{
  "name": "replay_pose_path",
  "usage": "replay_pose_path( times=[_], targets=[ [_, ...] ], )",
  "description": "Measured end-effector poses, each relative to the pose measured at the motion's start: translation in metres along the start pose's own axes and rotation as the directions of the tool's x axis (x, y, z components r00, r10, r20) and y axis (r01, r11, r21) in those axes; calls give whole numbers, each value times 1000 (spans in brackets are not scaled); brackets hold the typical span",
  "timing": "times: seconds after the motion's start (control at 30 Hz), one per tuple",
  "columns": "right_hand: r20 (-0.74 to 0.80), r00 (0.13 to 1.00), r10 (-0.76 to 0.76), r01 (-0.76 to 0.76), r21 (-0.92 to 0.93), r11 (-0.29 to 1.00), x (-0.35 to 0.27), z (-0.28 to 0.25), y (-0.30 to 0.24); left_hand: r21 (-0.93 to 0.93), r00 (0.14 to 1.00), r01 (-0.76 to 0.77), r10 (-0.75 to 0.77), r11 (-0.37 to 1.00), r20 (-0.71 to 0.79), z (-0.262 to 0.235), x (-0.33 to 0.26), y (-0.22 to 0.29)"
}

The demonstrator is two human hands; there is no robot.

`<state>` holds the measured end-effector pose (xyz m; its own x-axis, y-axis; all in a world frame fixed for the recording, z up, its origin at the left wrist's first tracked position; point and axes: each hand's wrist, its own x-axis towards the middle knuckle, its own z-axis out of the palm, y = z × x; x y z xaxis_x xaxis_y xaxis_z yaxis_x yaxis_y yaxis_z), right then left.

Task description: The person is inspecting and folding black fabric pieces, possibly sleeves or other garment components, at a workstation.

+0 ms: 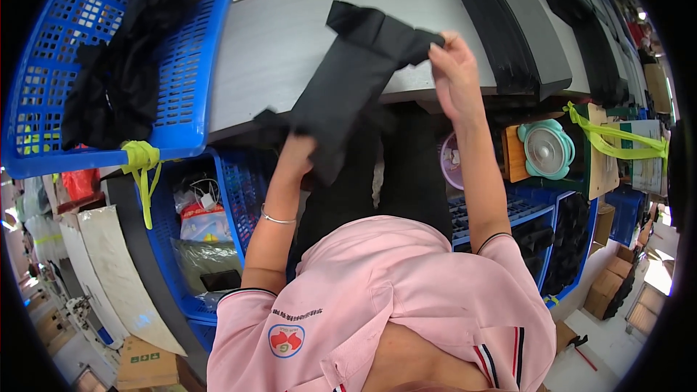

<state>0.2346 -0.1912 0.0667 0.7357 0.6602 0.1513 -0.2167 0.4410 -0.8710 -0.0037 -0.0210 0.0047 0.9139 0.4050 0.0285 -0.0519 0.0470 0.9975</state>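
While I look down from the head camera, my right hand [454, 72] pinches the upper corner of a long, flat piece of black fabric [348, 80], thumb and fingers closed on the cloth just above the front edge of the grey worktable [283, 43]. My left hand [296, 152] grips the lower end of the same piece, its fingers mostly hidden behind the cloth, so I hold the fabric stretched on a slant between both hands, its top end lying over the table and its bottom end hanging below the table edge in front of my pink polo shirt [392, 297]. A thin silver bracelet [278, 218] sits on my left wrist. To my left, a blue plastic mesh basket [181, 80] rests on the table, holding a heap of crumpled black cloth [116, 80], with a yellow-green strap [141, 156] knotted at its near rim. To my right on the table lies a neat stack of flat black pieces [515, 29], near my right hand but apart from it. Below the table on the right, a round mint-green lidded pot [546, 149] sits on a shelf, and more blue crates [530, 210] stand beneath it.
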Motion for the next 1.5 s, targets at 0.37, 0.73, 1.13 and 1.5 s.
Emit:
replay_pose_path(
  times=[0.37,0.73,1.13,1.5],
  targets=[
    [-264,816,-513,120,-792,598,-35,8,7,79,896,-2,37,997,-443,19,20,25],
    [-54,998,13,-49,-753,657,-39,12,43,7,970,4,-6,1000,242,19,92,43],
    [23,999,-43,44,-804,593,-44,5,63,383,922,-80,-78,920,380,31,90,46],
    [29,999,42,11,-925,379,-32,15,59,443,863,133,-323,887,388,40,91,41]
  ],
)
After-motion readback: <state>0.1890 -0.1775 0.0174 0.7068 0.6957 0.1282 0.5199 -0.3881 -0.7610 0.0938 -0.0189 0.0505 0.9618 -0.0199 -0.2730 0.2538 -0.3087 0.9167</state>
